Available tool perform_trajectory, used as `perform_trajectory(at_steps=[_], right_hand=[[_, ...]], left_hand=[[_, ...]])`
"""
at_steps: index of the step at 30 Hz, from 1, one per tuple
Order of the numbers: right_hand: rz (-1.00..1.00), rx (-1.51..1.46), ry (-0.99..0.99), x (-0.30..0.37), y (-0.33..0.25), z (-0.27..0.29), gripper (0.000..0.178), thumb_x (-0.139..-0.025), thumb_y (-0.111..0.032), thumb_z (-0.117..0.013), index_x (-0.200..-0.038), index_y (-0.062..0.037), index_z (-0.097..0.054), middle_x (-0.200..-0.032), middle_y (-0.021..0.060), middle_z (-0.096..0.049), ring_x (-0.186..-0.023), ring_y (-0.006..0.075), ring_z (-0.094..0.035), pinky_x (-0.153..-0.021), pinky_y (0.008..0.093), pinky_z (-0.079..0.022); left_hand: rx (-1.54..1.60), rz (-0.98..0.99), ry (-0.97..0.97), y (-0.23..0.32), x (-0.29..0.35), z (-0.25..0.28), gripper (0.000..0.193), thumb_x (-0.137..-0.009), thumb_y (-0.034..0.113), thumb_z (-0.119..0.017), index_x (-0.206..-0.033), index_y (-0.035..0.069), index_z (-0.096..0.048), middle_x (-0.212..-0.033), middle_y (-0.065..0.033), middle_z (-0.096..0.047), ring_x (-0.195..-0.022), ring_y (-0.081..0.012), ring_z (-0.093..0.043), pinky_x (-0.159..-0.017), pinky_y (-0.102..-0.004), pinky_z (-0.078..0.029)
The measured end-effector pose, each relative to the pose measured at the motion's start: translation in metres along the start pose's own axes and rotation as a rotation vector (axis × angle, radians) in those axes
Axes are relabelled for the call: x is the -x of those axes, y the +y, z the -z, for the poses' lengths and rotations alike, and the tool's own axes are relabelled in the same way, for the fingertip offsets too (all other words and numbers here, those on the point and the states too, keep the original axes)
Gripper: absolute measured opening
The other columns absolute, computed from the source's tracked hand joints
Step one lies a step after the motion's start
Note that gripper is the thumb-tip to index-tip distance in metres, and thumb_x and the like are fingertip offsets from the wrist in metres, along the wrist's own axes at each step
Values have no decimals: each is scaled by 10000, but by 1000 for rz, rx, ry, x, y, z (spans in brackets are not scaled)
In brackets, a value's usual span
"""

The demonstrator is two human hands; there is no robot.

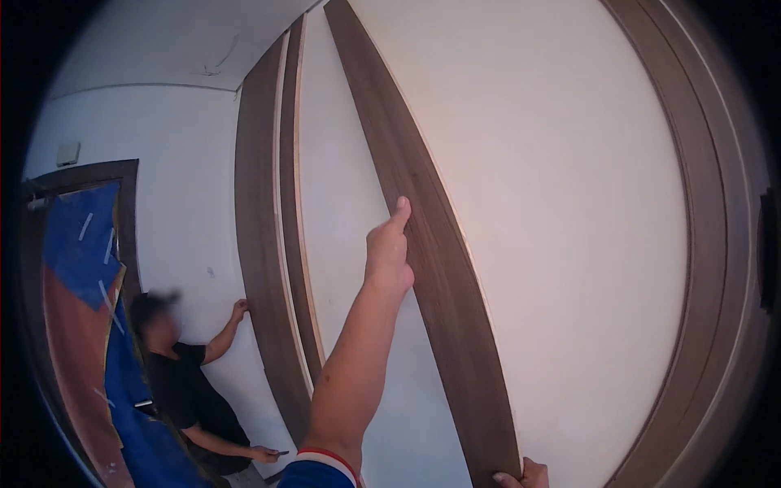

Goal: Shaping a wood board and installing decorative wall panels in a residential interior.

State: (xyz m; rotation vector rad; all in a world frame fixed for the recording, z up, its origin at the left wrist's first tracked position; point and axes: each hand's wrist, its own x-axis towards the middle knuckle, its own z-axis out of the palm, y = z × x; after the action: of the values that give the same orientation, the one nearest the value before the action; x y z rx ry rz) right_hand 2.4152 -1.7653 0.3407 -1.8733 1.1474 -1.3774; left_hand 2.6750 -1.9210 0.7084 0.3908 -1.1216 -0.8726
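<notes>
A long dark brown wood-grain panel (431, 252) with a pale right edge stands tilted in front of the white wall. My left hand (389, 252) grips its left edge around mid-height, thumb pointing up along the face and the other fingers out of sight. Low down at the right edge of the same panel, my right hand (525, 474) is closed around it, partly cut off by the frame's lower border. Left of my forearm, a wide brown panel (264, 203) and a narrow brown strip (288, 163) stand upright against the wall.
At the left, a co-worker (191, 390) in a dark shirt touches the wide panel with one hand and holds a small dark object low in the other. Behind is a door (85, 325) covered with blue and reddish sheeting. A brown frame (691, 163) curves along the right.
</notes>
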Motion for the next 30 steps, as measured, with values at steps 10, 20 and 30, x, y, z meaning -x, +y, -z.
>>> perform_trajectory(at_steps=[10,20,30], right_hand=[[-73,-5,-66,-63,12,-44,622,-830,-424,-822,-1148,80,-641,-929,226,-721,-866,300,-718,-742,416,-562],[12,-57,12,-115,7,-121,453,-879,-332,-777,-1022,83,-666,-853,169,-748,-768,184,-716,-701,352,-577],[75,-89,12,-138,-56,-152,444,-892,-339,-770,-965,84,-658,-789,166,-733,-706,176,-705,-632,341,-557]], left_hand=[[-470,-334,59,-16,7,14,832,-1017,394,-586,-1589,-17,-144,-1625,-238,-249,-1509,-314,-260,-1215,-422,-254],[-443,-318,93,-6,-22,70,840,-997,363,-637,-1601,28,-159,-1605,-235,-308,-1481,-304,-320,-1199,-380,-275],[-421,-345,85,47,-52,95,820,-1003,310,-628,-1589,-13,-154,-1613,-254,-278,-1485,-299,-311,-1200,-364,-272]])
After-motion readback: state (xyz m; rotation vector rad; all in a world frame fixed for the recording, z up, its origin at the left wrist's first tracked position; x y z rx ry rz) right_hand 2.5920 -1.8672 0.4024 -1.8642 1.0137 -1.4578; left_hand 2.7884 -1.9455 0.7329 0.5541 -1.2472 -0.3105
